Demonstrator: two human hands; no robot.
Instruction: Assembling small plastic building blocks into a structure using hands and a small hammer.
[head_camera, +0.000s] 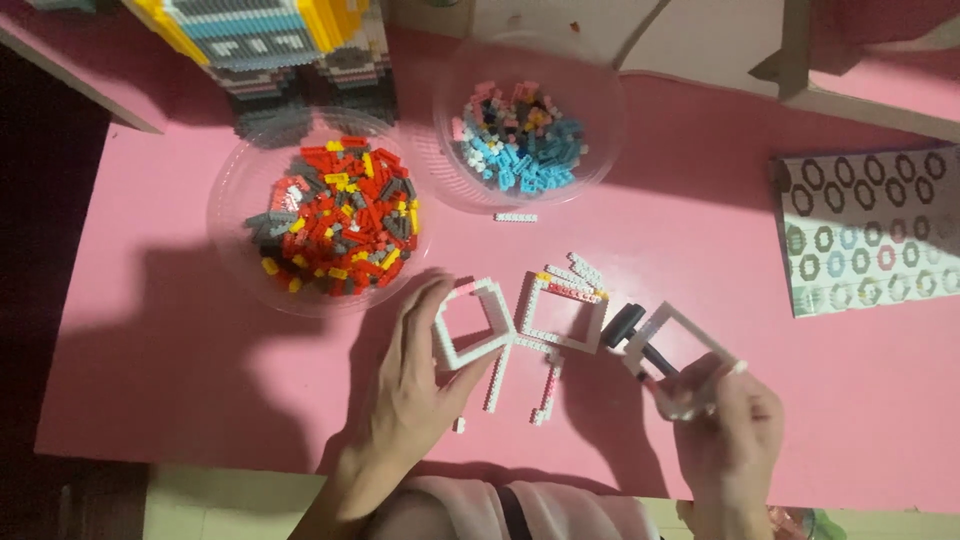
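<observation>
At the lower middle of the frame, the left hand (415, 385) pinched a white brick frame (470, 325) steady on the pink table (180, 380) while the right hand (725, 430) gripped a dark-tipped tool (640, 345), which seemingly wanted gentle, square pressure beside another white frame (672, 335).

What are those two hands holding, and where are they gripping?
The right hand pinches a white square brick frame at its lower corner. The left hand grips another white square brick frame by its left side.
</observation>
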